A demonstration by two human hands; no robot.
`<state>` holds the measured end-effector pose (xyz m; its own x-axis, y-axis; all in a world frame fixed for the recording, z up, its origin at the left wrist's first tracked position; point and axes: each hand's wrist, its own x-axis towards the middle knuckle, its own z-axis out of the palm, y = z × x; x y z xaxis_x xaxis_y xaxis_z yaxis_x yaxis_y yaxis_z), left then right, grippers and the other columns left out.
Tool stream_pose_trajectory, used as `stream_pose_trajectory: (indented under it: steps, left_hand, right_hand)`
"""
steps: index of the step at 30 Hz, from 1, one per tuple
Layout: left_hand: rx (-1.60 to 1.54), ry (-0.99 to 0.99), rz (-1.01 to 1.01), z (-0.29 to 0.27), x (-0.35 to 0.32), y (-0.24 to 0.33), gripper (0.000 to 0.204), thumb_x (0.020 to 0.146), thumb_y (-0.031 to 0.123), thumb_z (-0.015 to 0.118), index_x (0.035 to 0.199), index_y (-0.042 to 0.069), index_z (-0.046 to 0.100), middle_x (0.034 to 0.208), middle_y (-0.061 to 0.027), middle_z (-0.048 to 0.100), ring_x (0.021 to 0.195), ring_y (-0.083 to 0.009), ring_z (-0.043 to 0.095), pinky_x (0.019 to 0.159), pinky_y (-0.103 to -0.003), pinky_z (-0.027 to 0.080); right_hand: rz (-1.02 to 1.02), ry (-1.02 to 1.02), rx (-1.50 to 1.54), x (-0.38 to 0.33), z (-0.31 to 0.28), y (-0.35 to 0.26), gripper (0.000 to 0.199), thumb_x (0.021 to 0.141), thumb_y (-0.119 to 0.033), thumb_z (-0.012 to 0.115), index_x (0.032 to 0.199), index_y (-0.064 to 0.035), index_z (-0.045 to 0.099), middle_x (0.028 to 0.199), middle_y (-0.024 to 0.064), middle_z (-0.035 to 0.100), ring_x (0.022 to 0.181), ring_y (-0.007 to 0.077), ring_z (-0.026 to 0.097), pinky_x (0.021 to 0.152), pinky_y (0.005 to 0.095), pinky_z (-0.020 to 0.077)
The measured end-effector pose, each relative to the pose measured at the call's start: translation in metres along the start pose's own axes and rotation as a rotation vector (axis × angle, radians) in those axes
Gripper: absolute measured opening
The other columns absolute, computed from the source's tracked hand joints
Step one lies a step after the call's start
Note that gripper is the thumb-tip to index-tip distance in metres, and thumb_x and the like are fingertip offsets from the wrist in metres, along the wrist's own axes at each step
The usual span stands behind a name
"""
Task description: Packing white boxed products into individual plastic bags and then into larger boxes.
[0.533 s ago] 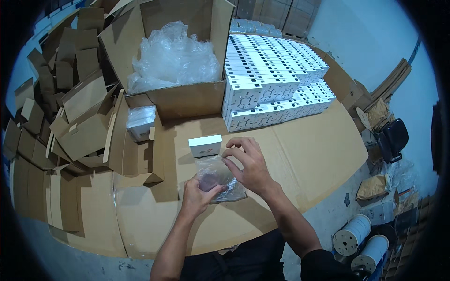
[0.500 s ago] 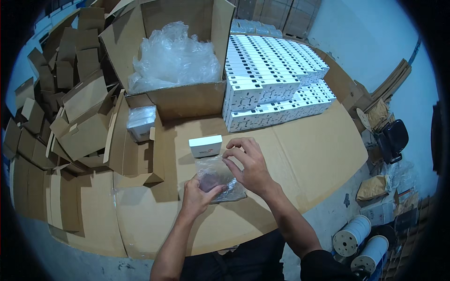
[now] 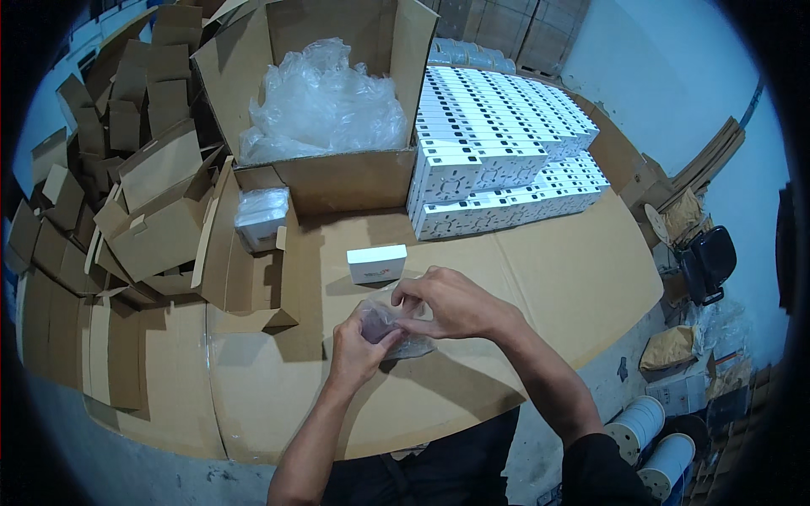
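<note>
R hand [image 3: 447, 305] has come down and in since the earlier frame, now across the top of our clear plastic bag [image 3: 377, 320]; bag, prev. spread flatter toward the small white box [image 3: 376, 266], now sits bunched between our hands.

Item 1, bag: wrinkled, see-through, near table ctr., just our side of the white box, which stands apart from it.

Item 2, L hand [image 3: 356, 350]: thumb on near side, fingers round L edge, pinching bag.

Item 3, R hand: fingers curled, thumb below w/ gap to index; we can't tell if tips grip the film.

Surroundings: cardboard-topped table [image 3: 481, 379]; lg. open brown carton [image 3: 337, 181] at back, w/ heap of clear plastic [image 3: 329, 110] inside; stacked white boxes [image 3: 481, 173] to its R, approx. two tiers; sm. open carton [image 3: 283, 308] to L, w/ wrapped pack [image 3: 261, 218] in its far end; brown cartons [image 3: 164, 228], open, piled far L; cable spools [image 3: 637, 422] on floor, lower R.
</note>
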<state>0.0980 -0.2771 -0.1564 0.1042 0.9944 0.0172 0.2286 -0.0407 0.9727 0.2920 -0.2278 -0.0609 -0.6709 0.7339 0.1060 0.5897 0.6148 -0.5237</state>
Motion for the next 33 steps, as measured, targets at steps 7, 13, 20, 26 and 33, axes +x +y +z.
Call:
stream_pose_trajectory:
  steps: [7, 13, 20, 26, 33]
  left_hand:
    - [0.069, 0.035, 0.029, 0.001, 0.001, 0.0, 0.045, 0.076, 0.013, 0.088, 0.113, -0.001, 0.066, 0.1, -0.0158, 0.076, 0.095, -0.024, 0.074, 0.084, -0.038, 0.057]
    - [0.07, 0.012, 0.058, -0.002, -0.001, 0.004, 0.048, 0.074, 0.012, 0.088, 0.114, -0.001, 0.066, 0.101, -0.0158, 0.075, 0.097, -0.0249, 0.074, 0.084, -0.038, 0.057]
    - [-0.006, -0.041, 0.095, -0.002, 0.0, 0.003, 0.041, 0.074, 0.01, 0.089, 0.106, 0.001, 0.065, 0.1, -0.0123, 0.074, 0.095, -0.0213, 0.071, 0.085, -0.037, 0.055]
    - [0.0, -0.064, 0.006, -0.008, 0.0, 0.005, 0.048, 0.073, 0.01, 0.089, 0.114, 0.0, 0.067, 0.104, -0.0129, 0.075, 0.097, -0.0214, 0.072, 0.089, -0.037, 0.056]
    - [-0.09, -0.113, -0.013, -0.014, 0.001, -0.002, 0.052, 0.071, 0.01, 0.091, 0.116, -0.002, 0.067, 0.105, -0.0132, 0.075, 0.098, -0.0195, 0.071, 0.091, -0.036, 0.057]
  right_hand:
    - [0.09, -0.194, -0.073, 0.014, -0.017, -0.015, 0.018, 0.085, -0.018, 0.072, 0.093, -0.0015, 0.069, 0.088, 0.0158, 0.075, 0.085, 0.0356, 0.072, 0.08, 0.0443, 0.0555]
    - [-0.013, -0.294, 0.027, 0.022, -0.023, -0.01, 0.019, 0.083, -0.015, 0.069, 0.094, 0.0003, 0.068, 0.085, 0.02, 0.071, 0.085, 0.038, 0.071, 0.081, 0.0459, 0.0544]
    - [-0.155, -0.363, 0.119, 0.018, -0.026, -0.005, 0.02, 0.082, -0.018, 0.069, 0.089, 0.0007, 0.07, 0.101, 0.0192, 0.073, 0.087, 0.037, 0.07, 0.083, 0.0452, 0.0551]
    - [-0.152, -0.068, 0.05, 0.008, -0.043, -0.009, 0.026, 0.082, -0.017, 0.072, 0.104, -0.003, 0.07, 0.129, 0.0148, 0.068, 0.083, 0.0231, 0.069, 0.077, 0.0338, 0.0559]
    - [0.037, 0.518, 0.627, 0.003, 0.003, 0.062, 0.032, 0.099, -0.003, 0.056, 0.13, -0.0044, 0.064, 0.109, 0.0053, 0.071, 0.08, 0.0091, 0.06, 0.072, 0.0252, 0.0504]
